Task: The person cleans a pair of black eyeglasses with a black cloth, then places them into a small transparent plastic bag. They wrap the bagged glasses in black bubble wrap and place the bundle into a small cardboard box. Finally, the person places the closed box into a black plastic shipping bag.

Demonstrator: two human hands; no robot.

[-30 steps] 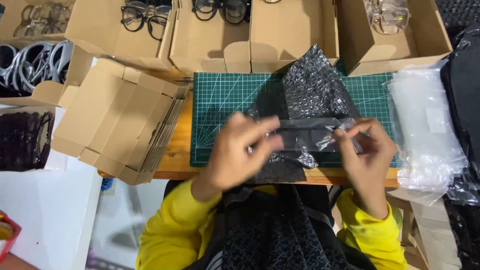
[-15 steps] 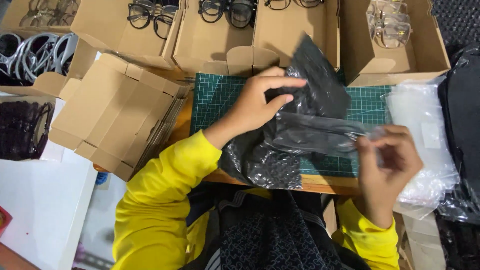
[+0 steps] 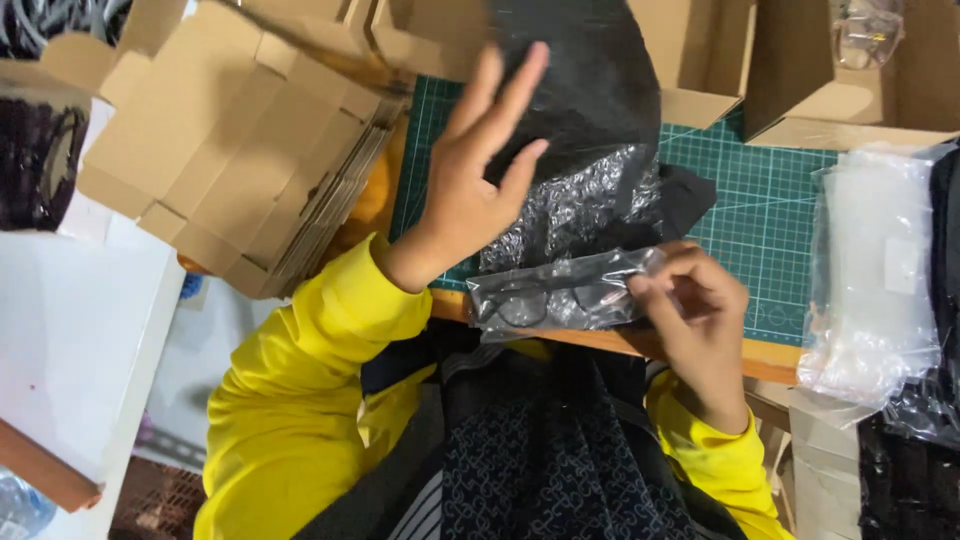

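The right hand (image 3: 700,310) pinches the right end of a clear bagged pair of glasses (image 3: 560,298), its long axis running leftward, while the left hand (image 3: 480,180), fingers spread, rests on the black bubble-wrap pouch (image 3: 590,130) just beyond

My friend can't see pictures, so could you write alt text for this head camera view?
A person in yellow sleeves holds a clear plastic sleeve with dark-framed glasses in the right hand, while the open left hand reaches over black bubble-wrap pouches on a green gridded cutting mat. Flat brown cardboard boxes are stacked to the left, and clear plastic bags lie to the right.
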